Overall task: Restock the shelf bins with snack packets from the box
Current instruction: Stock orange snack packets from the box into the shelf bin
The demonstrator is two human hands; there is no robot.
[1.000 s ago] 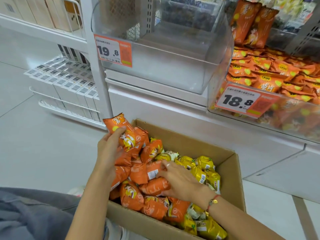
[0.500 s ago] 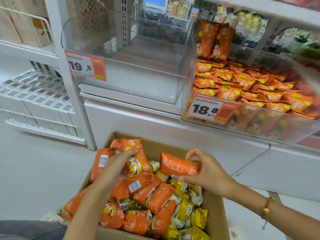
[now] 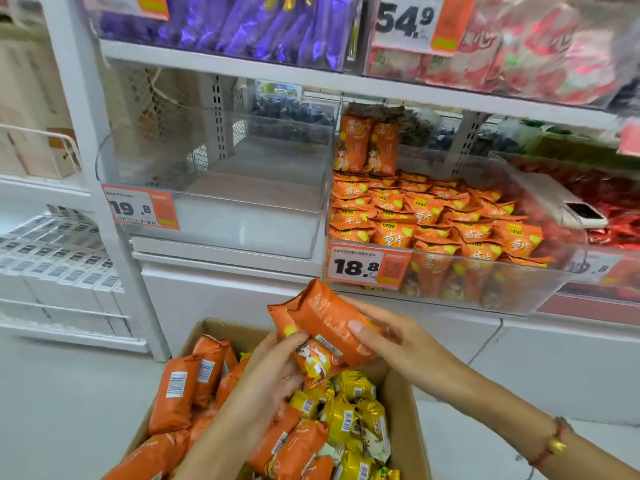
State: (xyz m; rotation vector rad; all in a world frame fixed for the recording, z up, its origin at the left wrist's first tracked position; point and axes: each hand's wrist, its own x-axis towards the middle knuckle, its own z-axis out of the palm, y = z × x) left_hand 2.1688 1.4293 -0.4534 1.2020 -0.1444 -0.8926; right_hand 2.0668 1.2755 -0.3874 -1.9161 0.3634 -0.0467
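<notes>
Just above the open brown cardboard box (image 3: 403, 410), both hands hold a small bunch of orange foil snack packets (image 3: 329, 323) between them. The right hand (image 3: 391, 341) has its fingers and thumb curled round the top packet, which lies tilted with its plain back facing up. The left hand (image 3: 273, 372) pinches the packet beneath, the one printed with a cartoon figure, its thumb pressed on the front near a yellow spot. A red cord bracelet with a gold charm (image 3: 556, 441) sits on the right wrist. Below the hands, the box holds more orange packets on its left side and yellow foil packets (image 3: 349, 417) on its right. Straight ahead on the white shelf, the clear plastic bin with the 18.8 price tag (image 3: 367, 266) is filled with rows of the same orange packets, two more standing upright at its back. Beside it on the left, the clear plastic bin tagged 19.8 (image 3: 140, 207) shows only its bare floor. On the shelf above, purple wrapped packets (image 3: 242, 26) sit next to red and pink bags (image 3: 502, 46) behind a 54.9 tag. A white phone-like slab (image 3: 585, 214) rests on the rim of a bin of red packets at the right.
</notes>
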